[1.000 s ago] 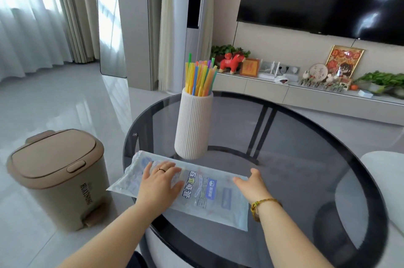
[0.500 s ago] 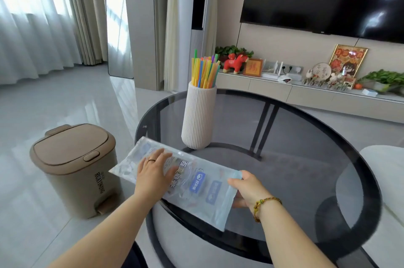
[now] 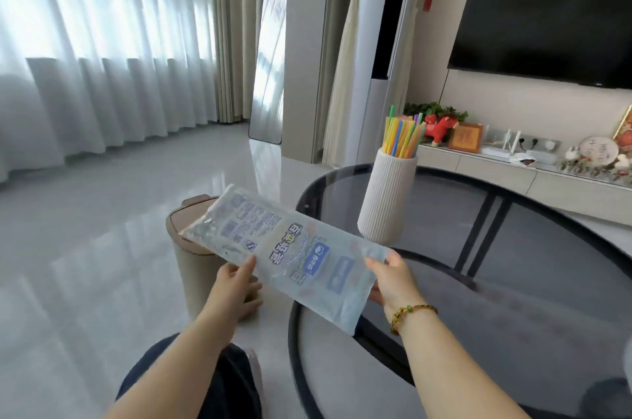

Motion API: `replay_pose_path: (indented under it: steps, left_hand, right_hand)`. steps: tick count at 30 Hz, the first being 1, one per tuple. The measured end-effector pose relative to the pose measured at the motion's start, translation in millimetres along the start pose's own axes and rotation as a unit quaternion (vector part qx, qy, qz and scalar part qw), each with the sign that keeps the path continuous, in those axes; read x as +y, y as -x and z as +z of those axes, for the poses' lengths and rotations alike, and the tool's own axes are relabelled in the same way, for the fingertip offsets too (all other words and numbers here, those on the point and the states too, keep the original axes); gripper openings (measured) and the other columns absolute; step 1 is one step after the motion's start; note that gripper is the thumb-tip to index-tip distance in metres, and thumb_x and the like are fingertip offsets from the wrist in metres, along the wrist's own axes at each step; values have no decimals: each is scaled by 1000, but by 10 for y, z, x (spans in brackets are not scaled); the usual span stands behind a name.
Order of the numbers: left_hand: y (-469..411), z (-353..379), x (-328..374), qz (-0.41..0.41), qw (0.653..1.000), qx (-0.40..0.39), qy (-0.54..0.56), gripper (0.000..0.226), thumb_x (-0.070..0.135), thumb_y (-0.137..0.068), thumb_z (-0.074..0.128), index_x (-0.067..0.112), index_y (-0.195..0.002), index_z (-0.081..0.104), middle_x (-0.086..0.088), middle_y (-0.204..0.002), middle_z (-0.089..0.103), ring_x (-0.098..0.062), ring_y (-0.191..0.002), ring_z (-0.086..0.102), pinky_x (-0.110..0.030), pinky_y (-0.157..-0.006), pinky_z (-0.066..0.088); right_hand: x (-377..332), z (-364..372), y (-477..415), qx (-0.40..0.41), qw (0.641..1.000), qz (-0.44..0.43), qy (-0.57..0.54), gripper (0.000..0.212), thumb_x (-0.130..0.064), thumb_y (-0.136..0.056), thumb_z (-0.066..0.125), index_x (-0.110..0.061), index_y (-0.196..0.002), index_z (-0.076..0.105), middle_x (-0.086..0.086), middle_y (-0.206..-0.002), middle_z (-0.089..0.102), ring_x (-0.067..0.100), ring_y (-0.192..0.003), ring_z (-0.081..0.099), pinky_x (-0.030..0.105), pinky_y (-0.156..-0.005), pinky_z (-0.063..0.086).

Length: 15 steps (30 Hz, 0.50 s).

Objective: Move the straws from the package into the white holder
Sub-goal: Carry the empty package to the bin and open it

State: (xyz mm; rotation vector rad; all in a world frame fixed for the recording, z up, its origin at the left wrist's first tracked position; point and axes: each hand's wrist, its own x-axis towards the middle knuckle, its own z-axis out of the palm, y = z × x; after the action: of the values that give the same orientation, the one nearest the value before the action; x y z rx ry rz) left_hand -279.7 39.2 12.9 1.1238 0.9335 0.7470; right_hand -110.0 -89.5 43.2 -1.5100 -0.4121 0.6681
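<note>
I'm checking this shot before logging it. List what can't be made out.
Head view only:
- Bin: mostly hidden behind the package.
- Left hand: fingertips hidden under the package.
- Holder: its wall hides the lower straws.
- Package: contents unclear through the printed film.

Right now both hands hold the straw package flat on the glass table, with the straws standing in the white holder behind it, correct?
Not quite. The head view shows the straw package lifted off the glass table, held in the air by the left hand and right hand, partly over the bin. The straws do stand in the white holder behind it.
</note>
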Motion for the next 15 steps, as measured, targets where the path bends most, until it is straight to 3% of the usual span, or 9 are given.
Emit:
replay_pose_path:
  steps: [2, 4, 7, 9, 12, 15]
  left_hand:
    - [-24, -159, 53, -32, 992, -29, 117, 31, 35, -89, 46, 17, -115, 45, -8, -101, 63, -27, -92, 61, -37, -70, 50]
    - [-75, -297, 121, -27, 977, -24, 210, 28, 28, -91, 44, 14, -115, 46, -6, -91, 67, -24, -82, 65, -37, -68, 51]
    - [-191, -415, 184, -13, 964, 4, 266, 14, 17, -93, 41, 10, -103, 48, 0, -59, 72, -14, -53, 68, -26, -46, 55]
    - [-271, -473, 218, -10, 954, 39, 298, 10, 12, -93, 39, 9, -97, 48, -3, -58, 69, -10, -43, 64, -21, -36, 50]
    - [-428, -591, 230, 10, 927, 89, 363, 13, 10, -94, 39, 11, -104, 47, -3, -66, 68, -9, -44, 65, -21, -40, 53]
    - [-617, -741, 187, 37, 908, 130, 397, 14, 12, -94, 38, 14, -90, 51, 4, -54, 71, -8, -49, 66, -19, -45, 54]
  right_hand:
    - [-24, 142, -22, -21, 1000, 2, 7, 14, -6, -89, 46, -16, -91, 55, 4, -79, 61, 19, -68, 61, 26, -49, 50]
    - [-51, 296, -66, -48, 999, 5, 4, 16, -7, -90, 46, -17, -85, 57, 3, -77, 61, 17, -67, 61, 23, -44, 49]
    - [-70, 530, -151, -82, 996, 25, -30, 14, -10, -91, 46, -13, -88, 60, 4, -75, 62, 18, -67, 61, 26, -50, 51]
    - [-64, 709, -234, -109, 990, 48, -78, 18, -19, -92, 46, -11, -86, 61, 4, -72, 65, 17, -65, 63, 29, -57, 52]
    - [-26, 962, -328, -158, 963, 88, -200, 28, -39, -90, 43, -16, -89, 60, -1, -75, 71, 14, -68, 66, 29, -62, 52]
    - [159, 1246, -354, -212, 940, 106, -245, 42, -47, -75, 50, -16, -102, 55, 4, -94, 67, 17, -82, 66, 30, -65, 54]
